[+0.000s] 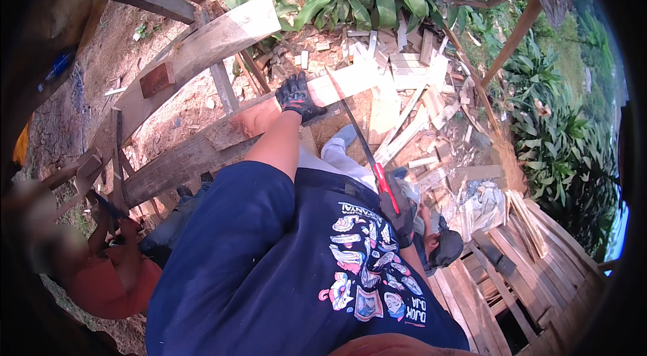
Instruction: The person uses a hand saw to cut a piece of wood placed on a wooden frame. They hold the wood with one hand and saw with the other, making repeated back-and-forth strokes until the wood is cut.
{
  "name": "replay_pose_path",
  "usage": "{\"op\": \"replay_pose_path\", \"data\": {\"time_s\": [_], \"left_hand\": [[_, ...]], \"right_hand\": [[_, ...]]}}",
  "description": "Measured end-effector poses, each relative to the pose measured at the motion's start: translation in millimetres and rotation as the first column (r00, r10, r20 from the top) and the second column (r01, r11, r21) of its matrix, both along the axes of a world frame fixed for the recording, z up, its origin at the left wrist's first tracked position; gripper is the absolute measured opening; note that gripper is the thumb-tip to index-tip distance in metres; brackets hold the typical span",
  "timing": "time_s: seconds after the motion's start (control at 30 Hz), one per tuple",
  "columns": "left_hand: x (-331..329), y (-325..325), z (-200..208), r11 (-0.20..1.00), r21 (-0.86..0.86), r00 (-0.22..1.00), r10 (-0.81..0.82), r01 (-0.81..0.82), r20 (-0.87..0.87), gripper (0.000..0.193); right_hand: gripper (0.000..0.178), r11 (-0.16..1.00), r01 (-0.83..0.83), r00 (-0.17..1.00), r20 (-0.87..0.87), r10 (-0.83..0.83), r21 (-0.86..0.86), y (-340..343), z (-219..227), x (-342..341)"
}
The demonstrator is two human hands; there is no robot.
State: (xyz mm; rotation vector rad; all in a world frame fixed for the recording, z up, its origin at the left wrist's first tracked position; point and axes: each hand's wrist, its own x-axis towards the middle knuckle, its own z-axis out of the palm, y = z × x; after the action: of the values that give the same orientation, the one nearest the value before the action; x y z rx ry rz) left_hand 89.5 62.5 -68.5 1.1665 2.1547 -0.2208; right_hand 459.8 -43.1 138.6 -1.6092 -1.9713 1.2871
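Note:
My left hand, in a black glove, presses down on a pale wooden plank with its fingers stretched across the top face. The plank lies along a weathered beam. In my right hand, also gloved, is a handsaw with a red and black grip. Its long narrow blade crosses the plank to the right of my left hand, near the brightly lit end. How deep the teeth sit in the wood I cannot tell.
A curved timber rises beyond the plank. Offcuts litter the ground. Stacked boards lie at the lower right, near a person in a dark cap. Another person in an orange shirt is at the left.

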Motion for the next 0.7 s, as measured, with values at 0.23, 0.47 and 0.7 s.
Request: {"op": "replay_pose_path", "data": {"time_s": [0.23,0.47,0.7], "left_hand": [[5.4,7.1,5.2,0.999,0.021,0.999,-0.049,0.050,-0.018,0.149],[8.2,2.4,31.8,0.977,0.052,0.975,-0.201,0.207,-0.096,0.128],[-14.4,12.6,40.6,0.950,-0.061,0.952,-0.305,0.306,0.027,0.124]], "right_hand": [[0.051,0.838,0.160,0.971,0.069,-0.228,0.522,-31.1,76.3,23.7],[0.049,0.757,0.653,0.686,-0.401,-0.608,-0.032,-48.3,53.5,21.9],[0.051,0.753,0.654,0.698,-0.327,-0.636,-0.069,-33.9,63.9,-6.2]]}}
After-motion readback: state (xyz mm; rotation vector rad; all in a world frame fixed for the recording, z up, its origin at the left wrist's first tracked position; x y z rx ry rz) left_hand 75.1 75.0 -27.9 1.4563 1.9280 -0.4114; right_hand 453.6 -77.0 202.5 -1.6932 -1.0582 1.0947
